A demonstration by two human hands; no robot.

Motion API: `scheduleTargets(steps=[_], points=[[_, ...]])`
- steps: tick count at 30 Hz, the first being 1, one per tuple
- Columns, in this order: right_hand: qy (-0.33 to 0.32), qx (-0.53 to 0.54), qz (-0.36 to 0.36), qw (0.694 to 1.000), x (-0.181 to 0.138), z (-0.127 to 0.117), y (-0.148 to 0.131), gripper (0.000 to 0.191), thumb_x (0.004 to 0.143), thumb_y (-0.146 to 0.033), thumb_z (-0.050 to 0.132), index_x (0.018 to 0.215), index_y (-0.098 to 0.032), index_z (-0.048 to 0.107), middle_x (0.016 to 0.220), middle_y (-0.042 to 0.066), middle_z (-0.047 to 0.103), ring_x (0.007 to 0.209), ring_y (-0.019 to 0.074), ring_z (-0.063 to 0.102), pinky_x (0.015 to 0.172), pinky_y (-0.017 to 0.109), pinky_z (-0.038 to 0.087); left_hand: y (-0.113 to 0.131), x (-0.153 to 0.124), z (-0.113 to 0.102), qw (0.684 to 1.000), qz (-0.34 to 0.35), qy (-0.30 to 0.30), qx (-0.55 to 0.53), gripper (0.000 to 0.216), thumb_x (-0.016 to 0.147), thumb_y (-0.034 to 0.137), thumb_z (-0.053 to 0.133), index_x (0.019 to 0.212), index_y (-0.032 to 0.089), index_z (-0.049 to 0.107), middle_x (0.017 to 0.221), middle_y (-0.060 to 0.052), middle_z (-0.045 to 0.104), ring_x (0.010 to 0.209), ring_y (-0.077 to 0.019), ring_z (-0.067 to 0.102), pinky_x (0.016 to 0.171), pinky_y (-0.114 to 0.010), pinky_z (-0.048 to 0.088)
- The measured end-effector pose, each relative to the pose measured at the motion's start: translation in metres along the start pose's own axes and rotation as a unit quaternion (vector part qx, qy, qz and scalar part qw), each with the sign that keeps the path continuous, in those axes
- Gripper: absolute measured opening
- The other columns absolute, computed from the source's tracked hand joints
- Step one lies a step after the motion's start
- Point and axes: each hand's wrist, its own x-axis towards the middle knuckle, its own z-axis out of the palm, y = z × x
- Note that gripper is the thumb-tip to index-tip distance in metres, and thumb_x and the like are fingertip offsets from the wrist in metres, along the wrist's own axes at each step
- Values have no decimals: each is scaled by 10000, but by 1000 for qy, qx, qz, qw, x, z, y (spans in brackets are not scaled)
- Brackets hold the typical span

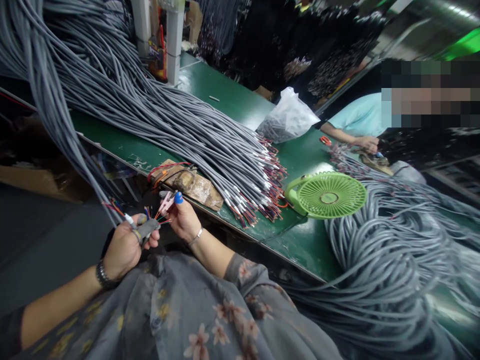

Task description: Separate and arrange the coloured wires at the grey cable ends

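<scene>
My left hand point(125, 247), with grey wraps on its fingers, is closed around the end of a grey cable point(108, 210). A white sleeve sits near that end, and thin coloured wires point(152, 214) fan out beyond my fingers. Close beside them is my right hand point(183, 220), its thumb covered by a blue finger cot point(178, 198). Its fingers are pinched together near the wire tips. Something pinkish shows at the fingertips; I cannot tell whether it is a small tool or a finger wrap.
A large bundle of grey cables point(180, 120) lies across the green table point(221, 85). A taped board point(191, 182) rests at the table edge. Right of it stand a green fan point(330, 197), a plastic bag point(290, 117) and coiled cables point(382, 250). A co-worker point(356, 117) handles cables opposite.
</scene>
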Motion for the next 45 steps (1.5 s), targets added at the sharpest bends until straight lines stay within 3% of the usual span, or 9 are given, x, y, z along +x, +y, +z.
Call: scheduleTargets(steps=[6,10,14,30,38,42,45], points=[[-18,8,44,999,-3,-6,-5,545,881,-735,689,790,-198,657,712,16,658,641,135,588,574,230,510,0,-5,-6,1000,7,5,-6,286,453,359,877,522,195,653,457,-4,667,372,-111,562,379,-196,391],[-48,13,65,997,-5,-10,-10,480,930,-656,683,811,-191,669,713,5,655,643,123,591,574,210,521,3,-10,-8,999,21,19,-27,253,444,325,857,519,209,645,451,1,671,367,-122,557,376,-210,392],[-48,2,32,998,-7,-12,-10,404,863,-573,802,835,-185,693,700,-22,626,628,99,559,563,187,502,7,-10,-4,998,39,41,-37,237,442,315,845,537,215,652,453,12,677,375,-127,568,390,-214,402],[-35,31,20,999,-5,-10,-1,454,708,-586,924,824,-186,741,787,12,711,718,117,606,633,211,515,2,-4,3,997,58,60,1,236,455,358,828,556,205,680,467,8,683,386,-114,573,392,-200,389],[-73,-17,100,992,-13,-20,-6,460,863,-633,773,878,-179,703,816,36,723,681,117,595,586,207,515,-1,-6,-5,997,67,42,14,266,487,374,845,590,214,659,482,4,692,392,-133,571,401,-221,389],[-136,-57,132,980,-21,-25,-6,515,702,-621,902,850,-179,684,779,25,714,685,125,606,618,233,535,-4,-8,-9,997,68,34,22,251,496,368,828,578,223,639,478,10,687,387,-140,567,401,-232,391],[-133,-110,98,980,-26,-21,-4,543,561,-541,998,797,-179,670,715,-18,675,621,97,557,611,231,498,-7,-6,-11,996,62,13,55,228,508,379,805,562,227,644,483,6,687,389,-137,572,401,-228,387]])
